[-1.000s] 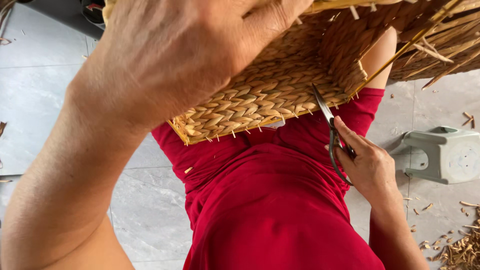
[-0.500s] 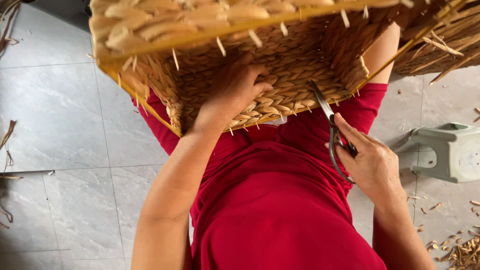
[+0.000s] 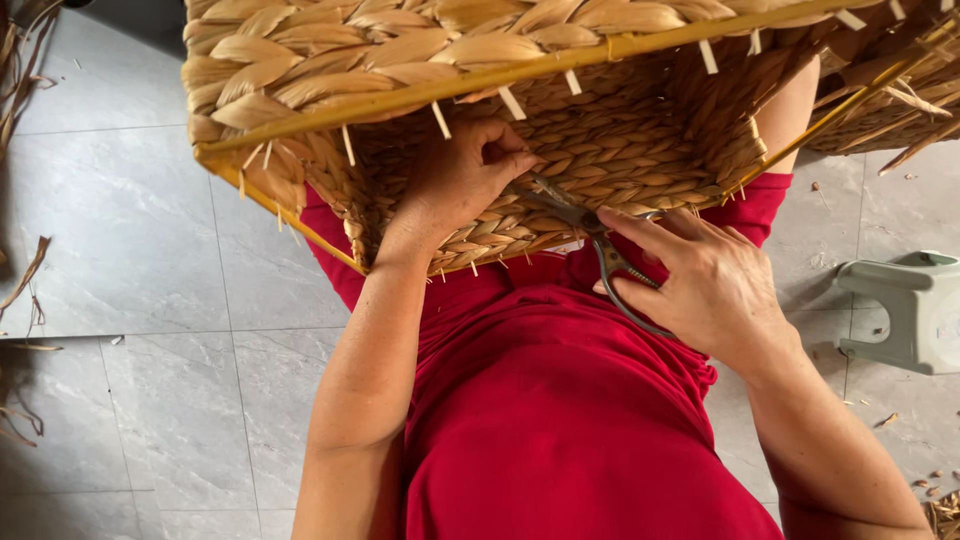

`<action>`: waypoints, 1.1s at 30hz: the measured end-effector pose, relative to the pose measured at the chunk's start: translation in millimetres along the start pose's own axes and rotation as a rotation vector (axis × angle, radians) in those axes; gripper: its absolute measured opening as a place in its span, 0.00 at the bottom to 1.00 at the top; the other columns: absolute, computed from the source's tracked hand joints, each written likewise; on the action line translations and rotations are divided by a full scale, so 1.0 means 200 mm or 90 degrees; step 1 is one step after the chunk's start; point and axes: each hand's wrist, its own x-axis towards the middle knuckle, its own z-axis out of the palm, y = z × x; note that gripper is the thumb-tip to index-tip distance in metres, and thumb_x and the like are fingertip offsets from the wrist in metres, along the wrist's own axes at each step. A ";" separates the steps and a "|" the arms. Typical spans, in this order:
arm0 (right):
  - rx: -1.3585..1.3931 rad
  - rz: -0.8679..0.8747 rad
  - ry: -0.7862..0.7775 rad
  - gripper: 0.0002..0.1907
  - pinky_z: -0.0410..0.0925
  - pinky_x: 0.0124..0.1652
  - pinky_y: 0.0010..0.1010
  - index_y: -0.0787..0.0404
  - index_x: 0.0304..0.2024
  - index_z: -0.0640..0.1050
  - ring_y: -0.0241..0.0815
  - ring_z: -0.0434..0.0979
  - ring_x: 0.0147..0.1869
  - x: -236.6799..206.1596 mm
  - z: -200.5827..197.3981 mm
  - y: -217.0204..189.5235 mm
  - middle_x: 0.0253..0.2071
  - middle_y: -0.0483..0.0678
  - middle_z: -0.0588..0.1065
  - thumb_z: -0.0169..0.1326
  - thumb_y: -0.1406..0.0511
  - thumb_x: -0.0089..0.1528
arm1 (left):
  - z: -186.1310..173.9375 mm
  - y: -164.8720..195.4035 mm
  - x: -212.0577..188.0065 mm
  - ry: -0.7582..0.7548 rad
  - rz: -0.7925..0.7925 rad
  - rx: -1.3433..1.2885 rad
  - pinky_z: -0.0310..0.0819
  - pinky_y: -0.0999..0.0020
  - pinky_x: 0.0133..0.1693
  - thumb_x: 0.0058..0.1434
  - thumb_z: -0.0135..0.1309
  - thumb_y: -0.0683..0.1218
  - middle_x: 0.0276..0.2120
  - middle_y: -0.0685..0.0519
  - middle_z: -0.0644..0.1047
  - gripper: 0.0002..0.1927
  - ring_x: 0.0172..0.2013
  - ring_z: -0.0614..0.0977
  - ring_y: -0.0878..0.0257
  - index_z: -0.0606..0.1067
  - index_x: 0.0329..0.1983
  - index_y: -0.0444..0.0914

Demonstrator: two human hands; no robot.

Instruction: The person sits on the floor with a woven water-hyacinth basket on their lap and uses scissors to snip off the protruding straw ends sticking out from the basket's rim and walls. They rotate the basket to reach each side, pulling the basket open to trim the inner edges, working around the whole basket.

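- We see a woven basket point(image 3: 560, 110) of pale straw-coloured plaited fibre tipped on its side over the lap, its open mouth toward the camera; a yellow frame rod runs along its rim, and short cut fibre ends stick out along the edges
- Our left hand point(image 3: 462, 180) reaches inside the basket; its fingers point(image 3: 505, 150) are curled in and pinched on the woven inner wall (whether they hold one loose strand we cannot tell)
- Our right hand point(image 3: 705, 285) is closed around the handles of a pair of scissors point(image 3: 585, 225); the dark blades point up and left, with the tips at the weave just beside the left hand's fingertips; how far the blades stand apart we cannot tell
- The basket's lower edge lies against a red garment point(image 3: 560, 420), which fills the lower middle of the view
- A grey tiled floor point(image 3: 130, 230) lies below; a pale green plastic stool point(image 3: 915, 310) stands at the right, well apart from the basket; dry fibre scraps point(image 3: 25, 280) lie scattered at the left edge and in the lower right corner
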 end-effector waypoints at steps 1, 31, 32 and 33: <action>-0.002 -0.005 -0.014 0.33 0.72 0.35 0.43 0.44 0.62 0.77 0.49 0.79 0.37 0.02 0.01 -0.01 0.34 0.46 0.76 0.64 0.55 0.53 | -0.01 0.01 -0.01 -0.001 -0.002 0.002 0.76 0.66 0.40 0.60 0.63 0.54 0.31 0.56 0.83 0.13 0.34 0.83 0.64 0.82 0.37 0.41; -0.038 0.154 -0.086 0.34 0.74 0.36 0.41 0.37 0.67 0.74 0.48 0.80 0.34 -0.14 0.02 0.11 0.41 0.44 0.80 0.61 0.55 0.56 | 0.12 -0.15 0.08 0.174 0.192 0.183 0.73 0.51 0.48 0.65 0.56 0.45 0.43 0.46 0.77 0.06 0.47 0.79 0.49 0.78 0.34 0.38; -0.030 0.152 -0.079 0.33 0.74 0.36 0.41 0.37 0.67 0.74 0.47 0.80 0.34 -0.14 0.01 0.10 0.40 0.44 0.80 0.61 0.55 0.57 | 0.11 -0.15 0.07 0.173 0.198 0.175 0.73 0.51 0.48 0.65 0.55 0.44 0.42 0.45 0.77 0.06 0.46 0.79 0.49 0.78 0.34 0.37; -0.024 0.149 -0.073 0.33 0.73 0.36 0.41 0.38 0.67 0.74 0.46 0.80 0.35 -0.14 0.00 0.10 0.38 0.44 0.80 0.61 0.55 0.57 | 0.10 -0.15 0.06 0.164 0.166 0.146 0.73 0.52 0.45 0.65 0.55 0.44 0.39 0.45 0.77 0.06 0.43 0.79 0.49 0.77 0.36 0.36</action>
